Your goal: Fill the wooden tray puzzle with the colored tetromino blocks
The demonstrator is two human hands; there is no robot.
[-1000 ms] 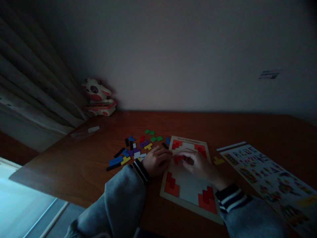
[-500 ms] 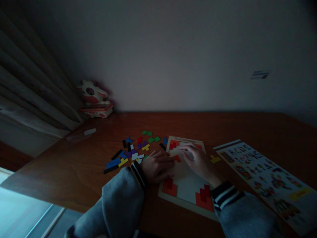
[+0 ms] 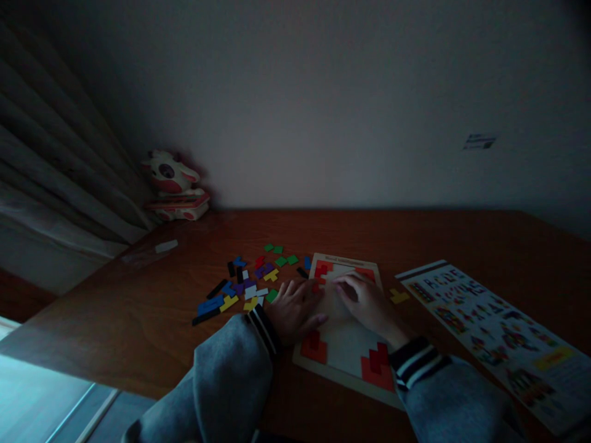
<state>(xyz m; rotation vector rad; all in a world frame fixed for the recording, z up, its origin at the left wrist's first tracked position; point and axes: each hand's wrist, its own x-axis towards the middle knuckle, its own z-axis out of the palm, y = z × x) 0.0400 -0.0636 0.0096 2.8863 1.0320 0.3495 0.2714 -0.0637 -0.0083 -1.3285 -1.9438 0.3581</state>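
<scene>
A pale puzzle board (image 3: 344,344) with a light wooden frame lies before me, with red and orange-red pieces in its corners. My left hand (image 3: 295,311) rests across the board's left side, open, fingers apart. At its fingertips, partly covered, is a small red piece (image 3: 316,287). Over the upper middle of the board hovers or rests my right hand (image 3: 367,304); its index finger and thumb are bent towards each other, with no piece visible between them. Red pieces (image 3: 377,363) fill the board's near right corner, close to my right wrist.
Loose puzzle pieces in several colours, such as a blue one (image 3: 211,305) and green ones (image 3: 281,261), lie left of the board. A yellow piece (image 3: 398,296) and a printed pattern sheet (image 3: 489,332) lie right. A cow toy (image 3: 173,184) stands at the back left.
The red piece between my hands has shifted left, to my left fingertips. My left fingers have spread and lifted a little; the right thumb and index finger have come closer together.
</scene>
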